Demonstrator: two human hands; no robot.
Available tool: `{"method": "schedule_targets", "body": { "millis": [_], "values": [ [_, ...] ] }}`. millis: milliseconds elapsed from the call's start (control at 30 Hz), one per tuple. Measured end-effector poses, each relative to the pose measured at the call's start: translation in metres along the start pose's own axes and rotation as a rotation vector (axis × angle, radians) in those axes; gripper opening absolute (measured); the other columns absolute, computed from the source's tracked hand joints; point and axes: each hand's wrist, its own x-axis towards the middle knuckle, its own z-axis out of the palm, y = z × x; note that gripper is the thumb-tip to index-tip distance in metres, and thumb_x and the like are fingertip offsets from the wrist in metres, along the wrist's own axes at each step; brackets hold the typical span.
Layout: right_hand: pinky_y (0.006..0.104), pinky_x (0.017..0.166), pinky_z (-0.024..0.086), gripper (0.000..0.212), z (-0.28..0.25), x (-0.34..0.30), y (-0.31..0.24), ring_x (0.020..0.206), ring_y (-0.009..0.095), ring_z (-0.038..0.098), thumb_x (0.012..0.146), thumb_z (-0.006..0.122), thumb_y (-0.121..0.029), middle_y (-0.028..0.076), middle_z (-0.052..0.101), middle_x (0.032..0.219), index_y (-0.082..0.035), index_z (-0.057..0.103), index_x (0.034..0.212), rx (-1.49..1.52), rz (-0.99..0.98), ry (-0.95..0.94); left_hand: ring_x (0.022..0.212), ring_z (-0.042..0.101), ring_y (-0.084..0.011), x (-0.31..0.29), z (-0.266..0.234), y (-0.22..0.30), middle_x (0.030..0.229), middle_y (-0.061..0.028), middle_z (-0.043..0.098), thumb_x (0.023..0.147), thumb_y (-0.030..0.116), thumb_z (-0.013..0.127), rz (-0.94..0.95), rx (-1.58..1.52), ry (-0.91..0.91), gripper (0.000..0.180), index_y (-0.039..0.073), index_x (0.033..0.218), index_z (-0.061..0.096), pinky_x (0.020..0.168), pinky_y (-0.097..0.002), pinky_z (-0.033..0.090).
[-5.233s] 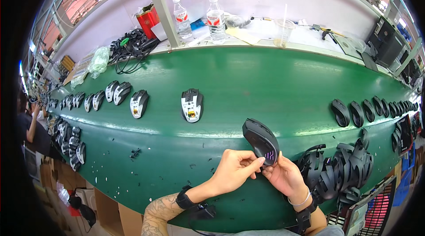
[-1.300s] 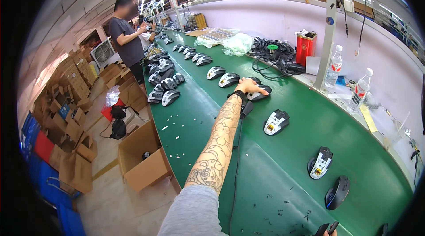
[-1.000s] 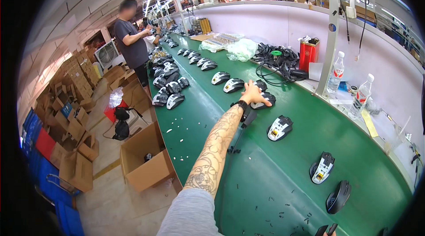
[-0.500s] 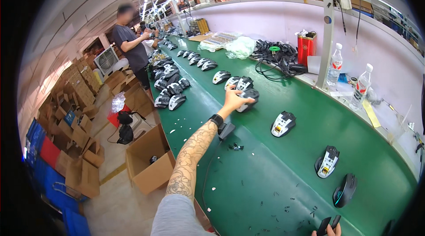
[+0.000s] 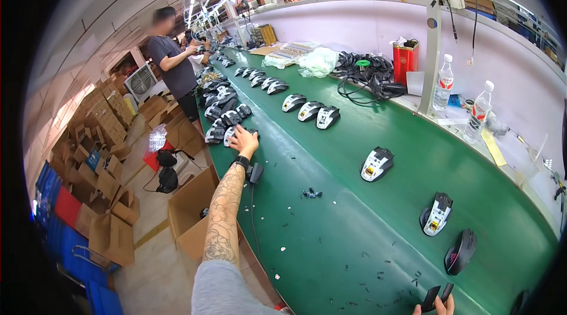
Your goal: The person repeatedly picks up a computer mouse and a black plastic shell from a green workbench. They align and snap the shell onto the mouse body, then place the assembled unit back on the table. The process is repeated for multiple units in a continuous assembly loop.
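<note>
My left hand (image 5: 244, 141) reaches to the belt's left edge, its fingers round a black and white computer mouse (image 5: 228, 136) at the near end of a pile. The hand covers much of that mouse. Beside my wrist is a dark block (image 5: 254, 174) trailing a thin cable. At the lower right my right hand (image 5: 440, 305), cut off by the picture's edge, grips dark curved plastic pieces (image 5: 431, 299). A closed black mouse (image 5: 460, 252) with a pinkish glow lies just beyond it. Farther on lie two opened mice, one (image 5: 437, 214) nearer and one (image 5: 377, 164) farther.
Three opened mice (image 5: 310, 111) stand in a row on the green belt (image 5: 354, 214). Small dark bits (image 5: 312, 193) are scattered nearby. Cables (image 5: 366, 76), a red tin (image 5: 405, 62) and bottles (image 5: 479, 111) line the back. An open carton (image 5: 195, 214) and a person (image 5: 171, 58) are at the left.
My left hand has moved left, from the row of opened mice to the pile; the cabled block has shifted left too. The black mouse's glow has turned from bluish to pinkish. My right hand stays put.
</note>
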Motion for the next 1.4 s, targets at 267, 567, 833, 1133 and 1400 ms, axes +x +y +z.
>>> {"method": "schedule_targets", "body": {
  "millis": [267, 567, 833, 1133, 1400],
  "values": [
    [0.0382, 0.08, 0.051, 0.039, 0.002, 0.001, -0.003, 0.093, 0.034, 0.062, 0.064, 0.08, -0.004, 0.022, 0.058, 0.112, -0.001, 0.066, 0.1, -0.009, -0.015, -0.008, 0.12, 0.04, -0.0378, -0.048, 0.027, 0.131, 0.124, -0.0245, 0.046, 0.072, 0.038, 0.073, 0.681, -0.368, -0.173, 0.077, -0.007, 0.126, 0.041, 0.102, -0.0416, 0.033],
    [0.0383, 0.08, 0.051, 0.038, -0.001, 0.002, 0.001, 0.094, 0.035, 0.062, 0.064, 0.081, -0.005, 0.023, 0.058, 0.112, -0.002, 0.066, 0.099, -0.035, -0.02, 0.015, 0.119, 0.043, -0.032, -0.104, 0.038, 0.212, 0.122, -0.0164, 0.051, 0.066, 0.034, 0.081, 0.391, -0.302, -0.356, 0.074, -0.001, 0.118, 0.043, 0.097, -0.0416, 0.04],
    [0.0406, 0.083, 0.05, 0.039, -0.005, 0.0, 0.0, 0.098, 0.038, 0.06, 0.064, 0.081, -0.009, 0.025, 0.056, 0.115, -0.004, 0.066, 0.1, -0.101, 0.016, 0.007, 0.104, 0.056, -0.036, -0.102, -0.037, 0.125, 0.111, -0.0218, 0.057, 0.063, 0.036, 0.081, 0.497, -0.494, -0.346, 0.079, -0.002, 0.12, 0.043, 0.084, -0.0429, 0.047],
    [0.0413, 0.082, 0.051, 0.038, -0.002, -0.002, 0.0, 0.098, 0.036, 0.06, 0.066, 0.08, -0.009, 0.023, 0.056, 0.116, -0.005, 0.067, 0.101, -0.044, 0.016, 0.002, 0.12, 0.038, -0.0366, -0.059, -0.03, -0.012, 0.125, -0.0207, 0.044, 0.069, 0.022, 0.074, 0.529, -0.24, 0.055, 0.054, 0.002, 0.115, 0.054, 0.101, -0.0439, 0.035],
    [0.0399, 0.08, 0.052, 0.036, -0.007, -0.002, -0.016, 0.097, 0.036, 0.06, 0.068, 0.078, -0.007, 0.023, 0.057, 0.116, -0.004, 0.066, 0.102, -0.072, -0.086, 0.055, 0.12, 0.04, -0.0383, -0.234, -0.123, 0.178, 0.124, -0.0215, 0.046, 0.069, 0.023, 0.071, 1.19, -0.953, -0.401, 0.043, 0.002, 0.105, 0.059, 0.102, -0.0458, 0.034]
  ]
}}
